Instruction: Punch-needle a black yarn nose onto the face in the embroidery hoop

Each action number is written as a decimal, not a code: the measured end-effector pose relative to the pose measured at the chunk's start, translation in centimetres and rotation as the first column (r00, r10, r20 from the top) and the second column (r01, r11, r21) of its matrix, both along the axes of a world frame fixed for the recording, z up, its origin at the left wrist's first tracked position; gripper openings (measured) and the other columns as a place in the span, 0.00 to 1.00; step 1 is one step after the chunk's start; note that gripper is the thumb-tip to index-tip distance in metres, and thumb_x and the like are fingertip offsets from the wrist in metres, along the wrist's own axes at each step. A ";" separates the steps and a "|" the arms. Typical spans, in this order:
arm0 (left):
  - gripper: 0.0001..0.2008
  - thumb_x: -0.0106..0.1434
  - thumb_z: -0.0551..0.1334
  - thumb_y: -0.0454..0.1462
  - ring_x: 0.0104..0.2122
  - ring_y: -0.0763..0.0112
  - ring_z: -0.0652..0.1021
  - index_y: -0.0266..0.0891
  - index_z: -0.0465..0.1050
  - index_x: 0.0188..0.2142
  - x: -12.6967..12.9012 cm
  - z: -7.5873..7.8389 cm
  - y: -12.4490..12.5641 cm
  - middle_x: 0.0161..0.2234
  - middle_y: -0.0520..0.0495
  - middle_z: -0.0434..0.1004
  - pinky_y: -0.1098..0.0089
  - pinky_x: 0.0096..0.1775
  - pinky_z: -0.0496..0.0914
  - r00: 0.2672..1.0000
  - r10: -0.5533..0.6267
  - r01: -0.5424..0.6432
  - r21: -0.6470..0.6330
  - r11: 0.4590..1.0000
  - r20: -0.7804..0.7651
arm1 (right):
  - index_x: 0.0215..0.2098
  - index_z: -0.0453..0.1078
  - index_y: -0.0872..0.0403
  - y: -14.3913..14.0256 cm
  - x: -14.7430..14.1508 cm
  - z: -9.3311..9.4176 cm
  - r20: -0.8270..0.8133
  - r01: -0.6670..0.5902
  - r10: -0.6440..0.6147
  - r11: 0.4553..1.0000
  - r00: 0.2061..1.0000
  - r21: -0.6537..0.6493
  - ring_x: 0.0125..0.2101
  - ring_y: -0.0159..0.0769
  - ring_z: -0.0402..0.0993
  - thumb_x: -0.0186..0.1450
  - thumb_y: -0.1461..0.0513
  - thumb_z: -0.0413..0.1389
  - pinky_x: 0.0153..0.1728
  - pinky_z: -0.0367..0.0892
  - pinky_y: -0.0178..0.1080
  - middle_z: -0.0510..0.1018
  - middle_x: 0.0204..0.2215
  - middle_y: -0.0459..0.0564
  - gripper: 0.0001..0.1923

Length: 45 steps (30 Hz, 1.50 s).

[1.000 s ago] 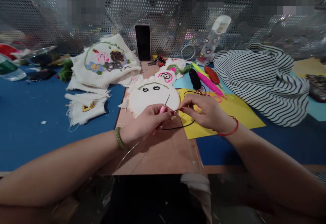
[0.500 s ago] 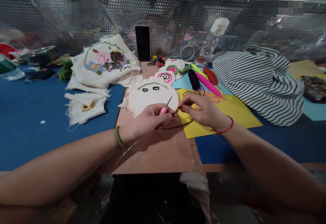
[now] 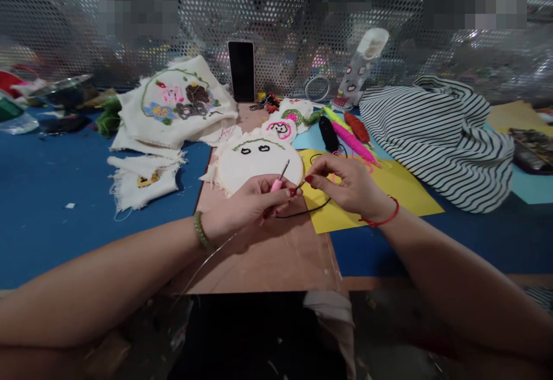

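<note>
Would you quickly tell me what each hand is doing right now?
Left hand: closed, holding the pink punch needle.
Right hand: fingers pinched on the black thread.

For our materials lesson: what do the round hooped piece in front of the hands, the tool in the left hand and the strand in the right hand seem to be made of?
Hooped piece: off-white woven cloth, matt, with frayed edges, stitched in black and green yarn.
Tool in the left hand: thin shiny needle, likely metal, on a pink handle, probably plastic.
Strand pinched by the right hand: black yarn or cord, limp and looping.
</note>
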<state>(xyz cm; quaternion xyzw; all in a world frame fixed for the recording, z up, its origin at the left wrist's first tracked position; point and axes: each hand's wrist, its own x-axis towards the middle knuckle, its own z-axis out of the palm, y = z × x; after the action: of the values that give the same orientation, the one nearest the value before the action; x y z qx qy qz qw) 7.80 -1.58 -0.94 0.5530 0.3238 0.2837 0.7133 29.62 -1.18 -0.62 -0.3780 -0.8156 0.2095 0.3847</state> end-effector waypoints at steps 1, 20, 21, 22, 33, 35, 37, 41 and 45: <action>0.10 0.59 0.67 0.42 0.15 0.81 0.60 0.38 0.72 0.34 0.0 0.0 -0.1 0.18 0.59 0.64 0.78 0.16 0.54 1.000 0.001 -0.001 0.001 1.000 0.016 | 0.32 0.70 0.52 0.0 0.0 0.0 -0.006 -0.001 0.001 1.000 1.000 -0.003 0.26 0.33 0.69 0.70 0.53 0.56 0.29 0.65 0.37 0.76 0.25 0.47 0.13; 0.13 0.60 0.66 0.43 0.17 0.80 0.61 0.37 0.73 0.40 -0.1 0.1 -0.2 0.19 0.58 0.66 0.78 0.18 0.60 0.997 -0.007 0.009 -0.020 1.000 0.083 | 0.31 0.69 0.53 -0.1 -0.2 0.3 -0.121 -0.041 0.035 0.998 0.992 -0.050 0.24 0.30 0.69 0.70 0.47 0.56 0.26 0.64 0.35 0.75 0.24 0.46 0.20; 0.13 0.60 0.66 0.43 0.17 0.80 0.61 0.37 0.72 0.40 -0.1 0.1 -0.2 0.19 0.58 0.66 0.78 0.17 0.59 0.997 0.001 0.001 -0.021 1.000 0.083 | 0.31 0.70 0.53 -0.1 -0.2 0.3 -0.121 -0.040 0.034 0.998 0.992 -0.053 0.25 0.30 0.70 0.70 0.47 0.57 0.26 0.64 0.35 0.75 0.24 0.46 0.19; 0.13 0.60 0.66 0.43 0.17 0.79 0.61 0.37 0.72 0.40 0.0 0.1 -0.3 0.19 0.58 0.66 0.77 0.17 0.59 0.997 0.010 -0.008 -0.021 1.000 0.081 | 0.31 0.70 0.53 -0.1 -0.2 0.3 -0.122 -0.041 0.034 0.998 0.992 -0.053 0.25 0.30 0.70 0.70 0.48 0.57 0.26 0.64 0.35 0.75 0.24 0.46 0.18; 0.07 0.64 0.65 0.37 0.18 0.82 0.65 0.37 0.69 0.33 1.0 -0.1 -1.3 0.21 0.56 0.70 0.79 0.20 0.55 0.976 0.206 -0.208 0.015 0.978 0.071 | 0.30 0.71 0.53 -0.5 -1.8 -1.1 -0.336 -0.023 -0.067 0.966 0.939 -0.257 0.24 0.30 0.71 0.64 0.45 0.62 0.26 0.68 0.35 0.76 0.23 0.46 0.20; 0.06 0.66 0.63 0.38 0.18 0.82 0.66 0.38 0.69 0.35 1.1 -0.2 -1.3 0.23 0.55 0.72 0.79 0.20 0.56 0.972 0.228 -0.230 0.032 0.973 0.062 | 0.30 0.71 0.53 -0.6 -2.4 -1.1 -0.373 -0.034 -0.092 0.948 0.923 -0.318 0.23 0.30 0.71 0.62 0.44 0.64 0.26 0.69 0.35 0.75 0.23 0.45 0.22; 0.06 0.68 0.62 0.38 0.18 0.82 0.68 0.39 0.68 0.37 1.0 -0.2 -1.2 0.25 0.54 0.74 0.79 0.20 0.58 0.966 0.254 -0.256 0.042 0.966 0.057 | 0.30 0.70 0.53 -0.9 -2.8 -1.1 -0.391 -0.070 -0.078 0.933 0.917 -0.352 0.23 0.30 0.71 0.61 0.43 0.64 0.26 0.69 0.35 0.75 0.23 0.45 0.22; 0.05 0.69 0.59 0.37 0.16 0.82 0.70 0.39 0.65 0.37 0.9 0.1 -0.9 0.26 0.54 0.76 0.80 0.18 0.59 0.969 0.245 -0.245 0.039 0.969 0.022 | 0.33 0.71 0.53 -1.2 -3.2 -1.1 -0.419 -0.121 -0.042 0.927 0.907 -0.355 0.24 0.29 0.72 0.63 0.44 0.63 0.26 0.70 0.35 0.75 0.25 0.45 0.21; 0.03 0.69 0.58 0.34 0.17 0.82 0.70 0.39 0.65 0.36 0.9 0.6 -1.0 0.25 0.54 0.77 0.80 0.19 0.61 0.976 0.216 -0.215 0.050 0.975 -0.012 | 0.34 0.70 0.53 -0.7 -2.4 -1.2 -0.393 -0.019 -0.117 0.945 0.912 -0.327 0.22 0.29 0.71 0.64 0.45 0.63 0.25 0.69 0.35 0.72 0.23 0.43 0.20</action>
<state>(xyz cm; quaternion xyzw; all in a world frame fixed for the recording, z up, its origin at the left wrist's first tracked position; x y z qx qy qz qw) 8.70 -2.62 -0.32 0.5344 0.3809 0.3623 0.6618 27.18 -1.85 -1.86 -0.4047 -0.6620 0.4049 0.4839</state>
